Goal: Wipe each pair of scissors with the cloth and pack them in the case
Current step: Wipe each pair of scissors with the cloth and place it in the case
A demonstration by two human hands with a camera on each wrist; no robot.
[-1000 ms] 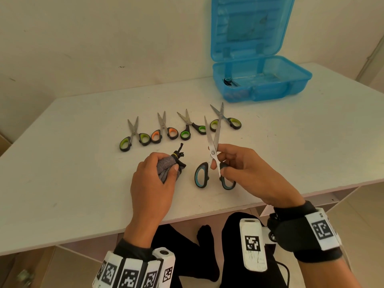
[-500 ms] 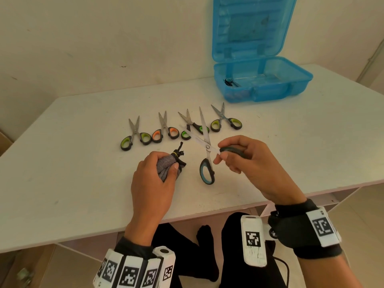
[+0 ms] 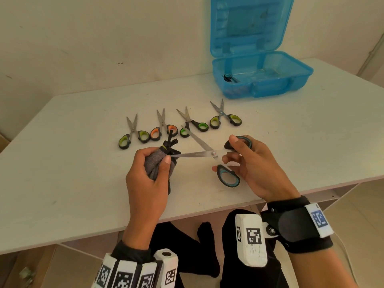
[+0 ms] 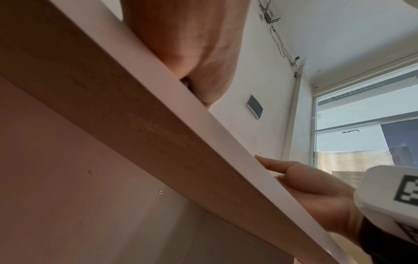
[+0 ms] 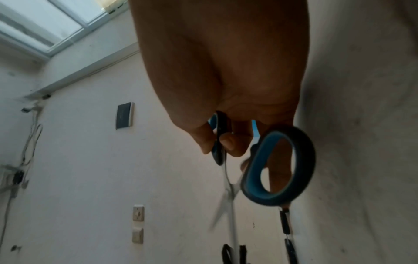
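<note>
Right hand (image 3: 252, 165) grips the blue-handled scissors (image 3: 212, 154) by the upper handle loop, blades spread wide open above the white table (image 3: 72, 183); one blade tip touches the grey cloth (image 3: 154, 163) bunched in the left hand (image 3: 145, 179), the other blade points toward the far row. Four small scissors lie in that row: green pair (image 3: 133, 135), orange pair (image 3: 164, 129), green pair (image 3: 193, 124), green pair (image 3: 225, 117). Blue case (image 3: 259, 80) stands open at far right, one dark item in its tray
</note>
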